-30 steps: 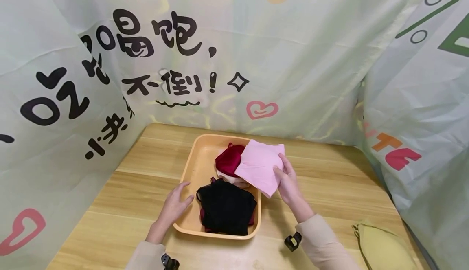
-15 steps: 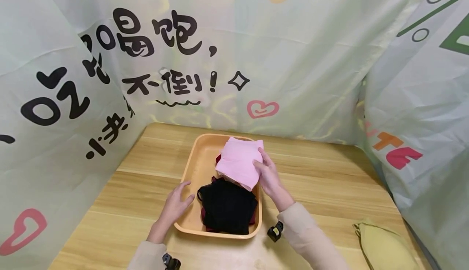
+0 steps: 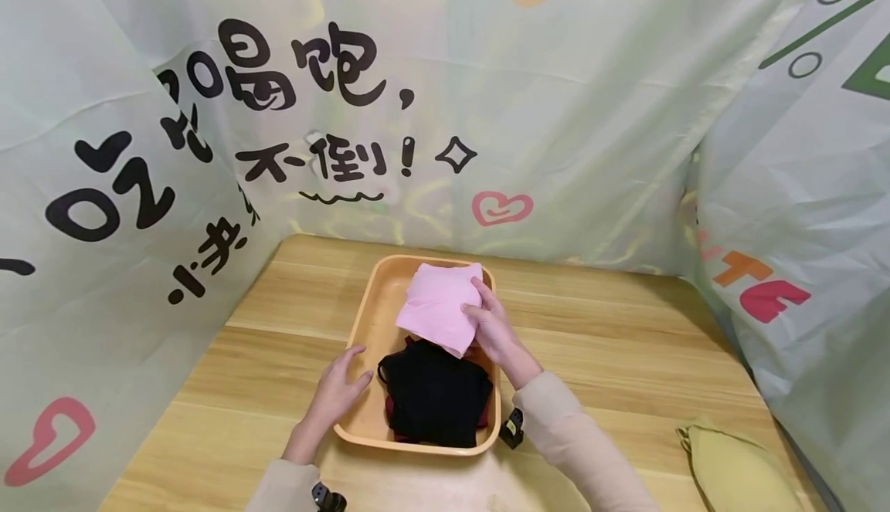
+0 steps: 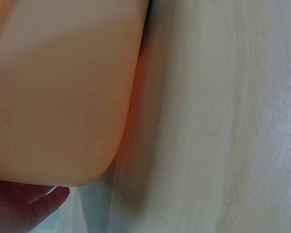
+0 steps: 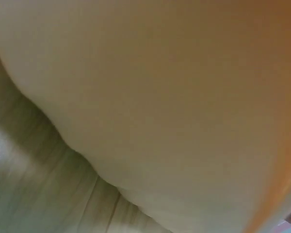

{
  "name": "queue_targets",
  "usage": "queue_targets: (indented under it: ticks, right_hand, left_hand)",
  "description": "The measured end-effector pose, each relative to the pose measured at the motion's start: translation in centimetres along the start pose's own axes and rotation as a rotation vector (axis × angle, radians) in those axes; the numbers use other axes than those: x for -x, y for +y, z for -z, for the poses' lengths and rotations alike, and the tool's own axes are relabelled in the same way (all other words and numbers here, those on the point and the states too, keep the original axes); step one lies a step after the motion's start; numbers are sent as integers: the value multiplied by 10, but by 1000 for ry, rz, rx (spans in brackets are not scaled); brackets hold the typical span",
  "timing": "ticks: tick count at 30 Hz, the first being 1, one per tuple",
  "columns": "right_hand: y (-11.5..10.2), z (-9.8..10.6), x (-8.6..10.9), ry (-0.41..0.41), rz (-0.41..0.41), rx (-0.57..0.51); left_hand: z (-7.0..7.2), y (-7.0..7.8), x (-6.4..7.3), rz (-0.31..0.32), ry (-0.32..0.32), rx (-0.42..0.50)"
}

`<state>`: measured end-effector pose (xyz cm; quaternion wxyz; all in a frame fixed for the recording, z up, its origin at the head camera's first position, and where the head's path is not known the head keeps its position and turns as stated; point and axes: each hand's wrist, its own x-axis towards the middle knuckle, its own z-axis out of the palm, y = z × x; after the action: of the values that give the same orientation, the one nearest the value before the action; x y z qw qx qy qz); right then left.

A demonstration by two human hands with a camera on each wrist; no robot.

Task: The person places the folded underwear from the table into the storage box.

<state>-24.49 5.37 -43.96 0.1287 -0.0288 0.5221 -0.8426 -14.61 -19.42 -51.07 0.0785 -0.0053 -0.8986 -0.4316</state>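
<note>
My right hand (image 3: 497,334) holds a folded pink garment (image 3: 441,303) by its right edge, thumb on top, over the back of an orange tray (image 3: 361,411). In front of it in the tray lies a folded black garment with a thin strap (image 3: 438,396), with dark red fabric (image 3: 391,408) showing beneath its edges. The pink garment hides most of what lies under it. At the tray's left rim rests my left hand (image 3: 334,388), thumb and index finger spread and loosely bent. The left wrist view has its fingers (image 4: 51,201) by the tray wall.
A yellow garment (image 3: 740,466) lies at the front right of the wooden table (image 3: 612,342). Printed curtains (image 3: 591,126) hang behind the table and on both sides. Each wrist carries a small black device (image 3: 512,428).
My right hand has carried the pink garment leftward, from the tray's right rim to over its back part, covering the red garment there. The left hand stays at the rim.
</note>
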Motion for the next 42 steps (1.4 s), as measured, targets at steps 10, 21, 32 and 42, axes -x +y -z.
queue_targets:
  ticks: [10, 21, 32, 42]
  right_hand:
    - [7, 4, -8, -30, -28, 44]
    - [8, 22, -23, -13, 3, 243]
    - [10, 28, -34, 46, 36, 236]
    - [6, 33, -37, 114, -91, 254]
  left_hand:
    - [-1, -1, 0, -9, 13, -3]
    - [0, 0, 0, -5, 10, -7]
    - [-1, 0, -2, -1, 5, -5]
    - [0, 1, -1, -7, 12, -4]
